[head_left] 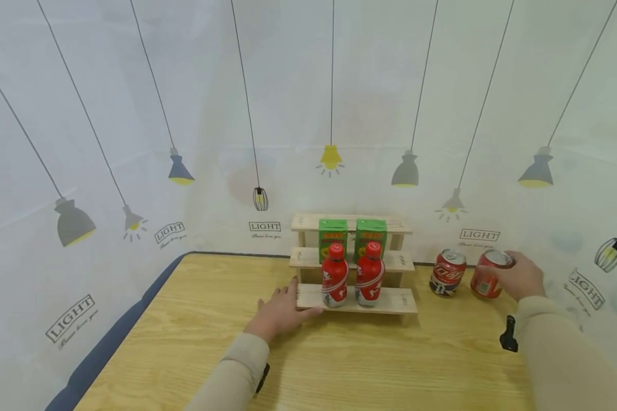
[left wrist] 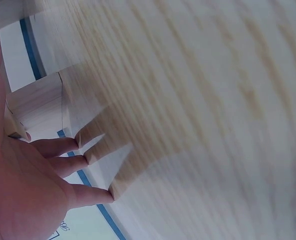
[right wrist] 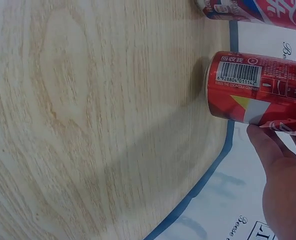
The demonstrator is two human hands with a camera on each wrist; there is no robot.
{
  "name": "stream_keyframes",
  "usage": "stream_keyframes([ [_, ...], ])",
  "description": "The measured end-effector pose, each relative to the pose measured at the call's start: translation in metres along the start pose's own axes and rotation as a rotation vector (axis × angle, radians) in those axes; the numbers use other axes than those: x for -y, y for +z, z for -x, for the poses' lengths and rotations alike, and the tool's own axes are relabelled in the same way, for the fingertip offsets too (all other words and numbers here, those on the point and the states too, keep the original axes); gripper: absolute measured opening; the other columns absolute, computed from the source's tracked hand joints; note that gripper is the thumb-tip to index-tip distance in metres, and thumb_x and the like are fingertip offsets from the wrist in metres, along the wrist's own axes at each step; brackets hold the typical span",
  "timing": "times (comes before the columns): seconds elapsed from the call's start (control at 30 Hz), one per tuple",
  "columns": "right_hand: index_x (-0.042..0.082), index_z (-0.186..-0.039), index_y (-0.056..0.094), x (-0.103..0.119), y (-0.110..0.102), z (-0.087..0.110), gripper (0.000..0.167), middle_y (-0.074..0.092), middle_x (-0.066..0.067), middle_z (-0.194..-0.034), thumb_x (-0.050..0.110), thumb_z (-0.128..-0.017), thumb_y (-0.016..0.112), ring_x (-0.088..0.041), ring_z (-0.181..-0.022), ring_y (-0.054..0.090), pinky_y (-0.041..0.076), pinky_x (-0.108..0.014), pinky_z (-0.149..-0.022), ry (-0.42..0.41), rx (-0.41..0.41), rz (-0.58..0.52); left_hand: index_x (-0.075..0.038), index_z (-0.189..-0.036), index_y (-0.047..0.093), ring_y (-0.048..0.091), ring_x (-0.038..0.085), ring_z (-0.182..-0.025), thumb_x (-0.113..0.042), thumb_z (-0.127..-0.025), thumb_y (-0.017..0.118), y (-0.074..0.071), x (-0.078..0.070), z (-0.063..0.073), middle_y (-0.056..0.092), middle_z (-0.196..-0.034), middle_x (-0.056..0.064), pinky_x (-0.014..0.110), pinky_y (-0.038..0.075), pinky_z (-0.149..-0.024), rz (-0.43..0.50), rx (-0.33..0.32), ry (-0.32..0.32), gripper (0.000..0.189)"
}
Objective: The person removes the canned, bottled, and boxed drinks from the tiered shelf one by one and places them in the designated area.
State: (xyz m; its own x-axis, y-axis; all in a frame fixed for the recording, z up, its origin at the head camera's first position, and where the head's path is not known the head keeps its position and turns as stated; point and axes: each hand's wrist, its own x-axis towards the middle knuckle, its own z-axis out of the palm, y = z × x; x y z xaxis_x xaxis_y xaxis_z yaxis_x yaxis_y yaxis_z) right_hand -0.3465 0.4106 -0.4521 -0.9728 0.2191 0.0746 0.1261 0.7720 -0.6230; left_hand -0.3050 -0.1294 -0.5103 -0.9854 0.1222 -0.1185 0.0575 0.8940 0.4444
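At the back right of the table, my right hand grips a red soda can round its upper part. The right wrist view shows this can's barcode side, with fingers against the can. Another red soda can stands just left of it. My left hand is at the left end of a three-step wooden shelf, its thumb by the bottom step. Several fingertips touch the tabletop in the left wrist view. The fingers are spread and fairly straight.
Two red bottles stand on the shelf's bottom step, side by side. Behind them, two green cartons stand on the middle step. A pale wall covering printed with lamps rises behind the wooden table, which has a blue edge at left.
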Motion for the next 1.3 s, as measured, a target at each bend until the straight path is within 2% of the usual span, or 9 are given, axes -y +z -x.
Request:
stream_keyframes([
  [0.3,-0.016,-0.150,0.039,-0.005,0.006,0.002,0.091,0.049,-0.044,-0.145,0.054,-0.100,0.068,-0.060,-0.124,0.055,0.057,-0.065,-0.088,0.020,0.039,-0.022,-0.015,-0.172,0.018,0.032,0.045,-0.161,-0.099,-0.080,0.048,0.001,0.002,0.000,0.038,-0.171,0.019,0.082,0.020,-0.124,-0.027,-0.006,0.002,0.128],
  [0.5,-0.019,-0.149,0.036,-0.007,-0.001,0.001,0.096,0.049,-0.045,-0.143,0.055,-0.098,0.070,-0.060,-0.121,0.057,0.059,-0.062,-0.085,0.008,0.071,-0.030,-0.015,-0.171,0.019,0.033,0.045,-0.160,-0.096,-0.082,0.052,-0.001,-0.002,-0.001,0.039,-0.171,0.019,0.082,0.020,-0.124,-0.022,-0.009,0.001,0.125],
  [0.6,-0.019,-0.155,0.029,-0.003,-0.008,-0.001,0.101,0.042,-0.048,-0.148,0.058,-0.100,0.066,-0.063,-0.126,0.052,0.057,-0.067,-0.091,0.002,0.112,-0.019,-0.015,-0.171,0.019,0.033,0.045,-0.160,-0.097,-0.081,0.052,-0.001,-0.002,0.000,0.039,-0.171,0.019,0.082,0.020,-0.124,-0.020,-0.007,0.002,0.126],
  [0.7,-0.019,-0.158,0.024,0.008,-0.020,-0.007,0.102,0.034,-0.051,-0.153,0.062,-0.103,0.056,-0.068,-0.133,0.043,0.049,-0.075,-0.101,-0.038,0.131,0.008,-0.016,-0.171,0.019,0.032,0.045,-0.161,-0.098,-0.080,0.051,0.000,-0.001,0.000,0.038,-0.171,0.018,0.081,0.018,-0.125,-0.011,-0.006,0.002,0.127],
  [0.83,-0.014,-0.160,0.027,0.036,-0.037,-0.020,0.091,0.031,-0.048,-0.158,0.059,-0.109,0.045,-0.068,-0.141,0.035,0.040,-0.080,-0.110,-0.120,0.101,0.023,-0.016,-0.172,0.018,0.031,0.044,-0.161,-0.097,-0.080,0.051,0.003,0.000,-0.001,0.038,-0.172,0.019,0.082,0.016,-0.125,-0.003,-0.012,-0.004,0.127],
  [1.0,-0.006,-0.163,0.028,0.090,-0.043,-0.031,0.077,0.032,-0.040,-0.164,0.050,-0.112,0.040,-0.062,-0.148,0.034,0.038,-0.077,-0.114,-0.212,0.047,-0.038,-0.015,-0.171,0.019,0.033,0.045,-0.160,-0.095,-0.082,0.053,0.001,-0.002,0.001,0.039,-0.171,0.019,0.083,0.018,-0.124,-0.011,-0.013,-0.007,0.125],
  [1.13,-0.001,-0.163,0.033,0.139,-0.032,-0.028,0.071,0.036,-0.035,-0.164,0.047,-0.112,0.043,-0.057,-0.149,0.038,0.043,-0.074,-0.113,-0.283,0.038,-0.098,-0.014,-0.171,0.019,0.033,0.046,-0.160,-0.095,-0.083,0.053,-0.001,-0.003,0.002,0.040,-0.171,0.019,0.083,0.019,-0.123,-0.011,-0.009,-0.002,0.125],
  [1.3,0.005,-0.164,0.035,0.193,-0.009,-0.010,0.076,0.034,-0.027,-0.169,0.055,-0.109,0.051,-0.050,-0.152,0.040,0.045,-0.070,-0.115,-0.333,0.134,-0.136,-0.013,-0.171,0.019,0.033,0.046,-0.160,-0.094,-0.083,0.053,0.000,-0.002,0.003,0.040,-0.170,0.019,0.083,0.018,-0.123,-0.003,-0.010,-0.002,0.125],
])
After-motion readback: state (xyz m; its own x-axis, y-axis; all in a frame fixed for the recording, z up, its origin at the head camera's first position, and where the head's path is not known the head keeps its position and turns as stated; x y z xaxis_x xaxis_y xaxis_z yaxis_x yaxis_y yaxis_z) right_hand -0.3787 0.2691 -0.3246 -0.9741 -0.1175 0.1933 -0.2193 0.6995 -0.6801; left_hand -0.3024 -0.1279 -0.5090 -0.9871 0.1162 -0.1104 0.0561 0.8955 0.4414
